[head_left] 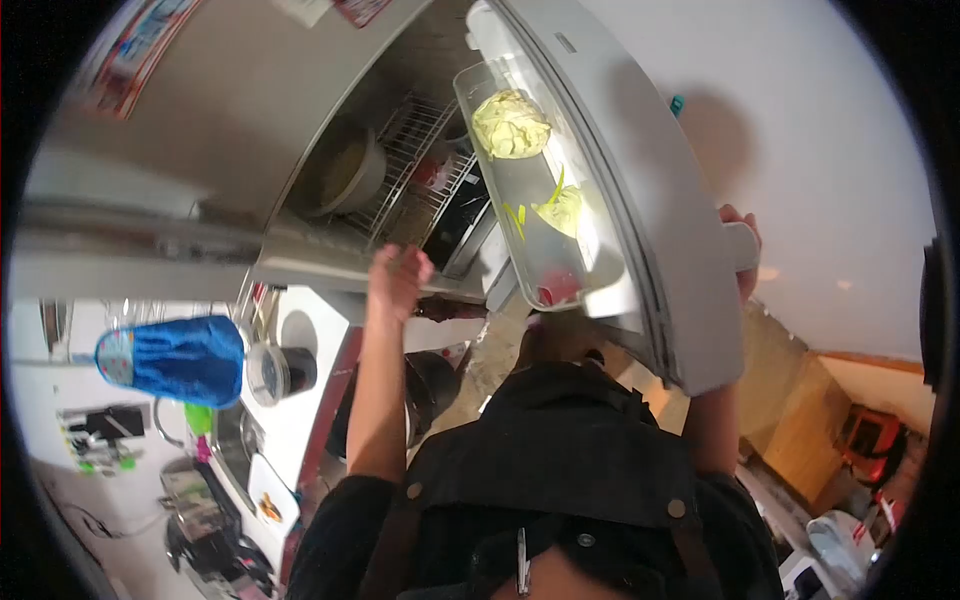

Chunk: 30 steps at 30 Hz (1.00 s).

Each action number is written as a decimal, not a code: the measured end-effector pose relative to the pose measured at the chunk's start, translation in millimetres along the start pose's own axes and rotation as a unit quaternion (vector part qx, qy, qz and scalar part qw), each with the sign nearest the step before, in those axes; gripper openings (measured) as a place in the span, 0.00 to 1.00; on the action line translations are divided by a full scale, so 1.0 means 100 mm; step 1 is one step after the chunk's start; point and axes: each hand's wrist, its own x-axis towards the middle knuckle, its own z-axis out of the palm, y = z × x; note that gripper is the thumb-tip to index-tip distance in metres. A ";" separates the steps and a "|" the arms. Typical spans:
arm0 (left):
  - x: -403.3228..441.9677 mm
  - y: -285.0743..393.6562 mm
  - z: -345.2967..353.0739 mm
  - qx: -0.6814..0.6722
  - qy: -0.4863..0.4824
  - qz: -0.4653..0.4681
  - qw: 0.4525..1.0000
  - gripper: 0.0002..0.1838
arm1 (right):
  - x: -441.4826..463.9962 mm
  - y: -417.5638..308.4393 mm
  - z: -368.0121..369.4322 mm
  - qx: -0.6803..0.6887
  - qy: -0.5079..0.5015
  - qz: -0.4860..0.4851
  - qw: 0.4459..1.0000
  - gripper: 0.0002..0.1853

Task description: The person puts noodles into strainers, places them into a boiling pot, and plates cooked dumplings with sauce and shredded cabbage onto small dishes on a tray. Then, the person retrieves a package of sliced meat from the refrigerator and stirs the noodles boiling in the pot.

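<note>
My right hand [746,272] is wrapped round the handle [740,247] of the open refrigerator door [690,300]; the door hides part of that arm. My left hand [398,282] is raised before the refrigerator opening, slightly blurred, its fingers loosely apart with nothing in them. Along the inner side of the door is a clear plastic bin [520,272]. It holds a pale green cabbage [511,125], a smaller piece of leafy vegetable [562,211], green scraps and something reddish [558,287] at the near end.
Inside the refrigerator are wire shelves [412,150] and a large pale bowl [358,178]. To the left are a white counter [318,322], a jar [283,373], a hanging blue cloth [190,360] and a cutting board [272,497]. A red and black object [868,443] sits at right.
</note>
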 end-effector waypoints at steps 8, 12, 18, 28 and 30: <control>1.92 1.37 -0.44 0.023 0.104 0.201 0.974 0.36 | 0.04 -0.42 -0.10 -0.026 0.142 0.091 0.985 0.19; 1.86 0.50 -0.09 -0.042 0.087 0.289 0.952 0.26 | -0.25 -0.34 -0.39 -0.128 0.239 0.105 0.957 0.18; 2.55 -0.49 0.12 0.078 0.035 0.041 0.995 0.26 | -0.32 0.39 -0.26 -0.232 0.220 0.231 0.919 0.17; 3.88 -0.30 -0.53 0.094 0.270 0.068 0.956 0.15 | -0.01 1.58 0.39 -0.328 0.016 0.346 0.879 0.16; 3.79 -0.31 -0.59 0.101 0.280 0.099 0.949 0.15 | -0.08 1.48 0.25 -0.343 0.024 0.350 0.871 0.15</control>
